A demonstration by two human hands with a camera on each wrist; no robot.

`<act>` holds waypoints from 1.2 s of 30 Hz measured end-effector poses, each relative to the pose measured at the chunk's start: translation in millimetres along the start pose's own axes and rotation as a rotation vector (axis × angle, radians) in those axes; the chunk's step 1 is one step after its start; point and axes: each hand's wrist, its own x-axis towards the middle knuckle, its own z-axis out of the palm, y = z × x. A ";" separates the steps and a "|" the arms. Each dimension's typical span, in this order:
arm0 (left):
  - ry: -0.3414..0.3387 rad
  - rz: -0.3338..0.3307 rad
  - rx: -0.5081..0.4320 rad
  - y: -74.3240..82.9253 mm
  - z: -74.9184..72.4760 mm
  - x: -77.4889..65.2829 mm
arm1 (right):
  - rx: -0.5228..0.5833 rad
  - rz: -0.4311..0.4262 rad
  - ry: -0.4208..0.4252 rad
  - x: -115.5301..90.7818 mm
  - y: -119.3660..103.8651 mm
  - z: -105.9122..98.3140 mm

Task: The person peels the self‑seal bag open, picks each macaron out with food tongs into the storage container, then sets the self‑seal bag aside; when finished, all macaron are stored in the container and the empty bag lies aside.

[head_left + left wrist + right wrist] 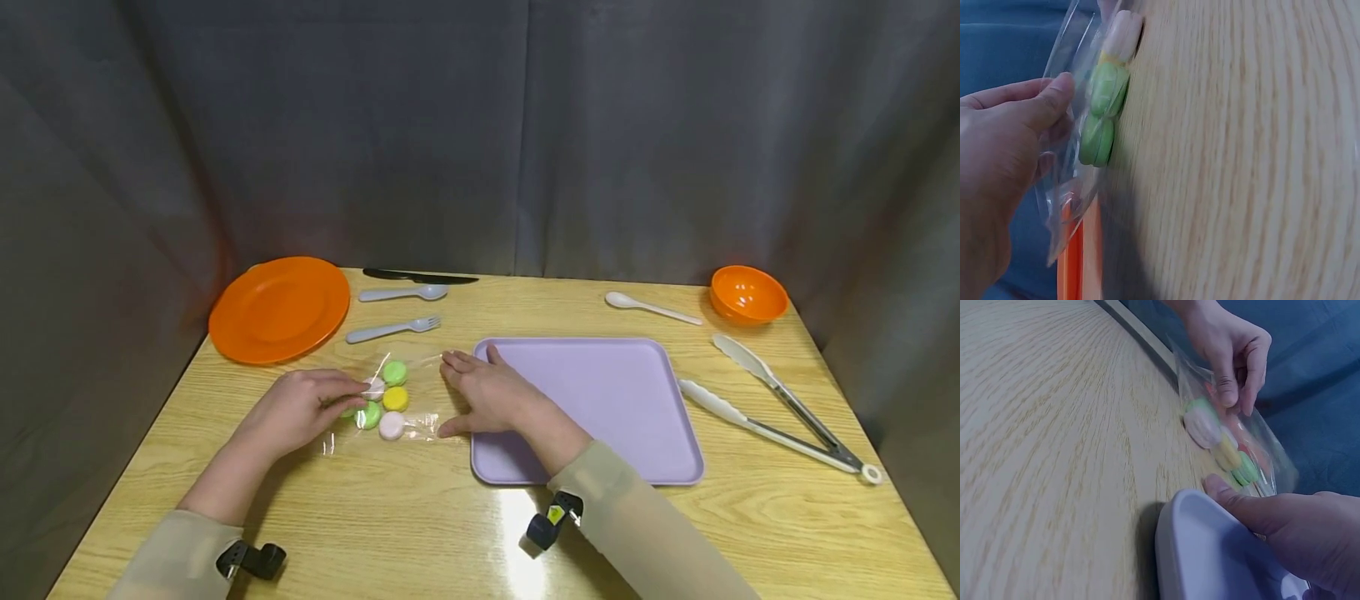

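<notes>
A clear plastic bag (420,427) lies on the table with several macarons in it. Among them are a yellow macaron (395,399), a pale pink macaron (392,426) and green ones (1109,89). My left hand (313,408) pinches the bag's upper film between thumb and fingers, above the macarons at the left end. Spread wide, the fingers of my right hand (491,392) rest at the bag's right end, thumb toward the near corner. That hand's palm is over the left edge of a lilac tray (600,408). The right fingers are mostly hidden in the right wrist view.
An orange plate (281,310) stands back left, beside a black knife (420,276), a grey spoon (401,292) and a grey fork (393,329). To the right are a white spoon (652,308), an orange bowl (748,296) and spread tongs (795,425). A dark curtain (480,142) hangs behind the table.
</notes>
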 end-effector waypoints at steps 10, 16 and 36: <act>0.135 -0.053 -0.119 -3.7 3.7 -3.1 | 0.035 0.014 -0.007 2.3 1.1 -0.8; 0.203 -0.093 -0.163 -3.0 6.6 -3.7 | 0.046 0.019 -0.006 3.0 1.2 -0.6; 0.252 -0.104 -0.229 -0.8 16.6 -4.6 | 0.102 -0.040 0.095 7.3 -7.1 8.1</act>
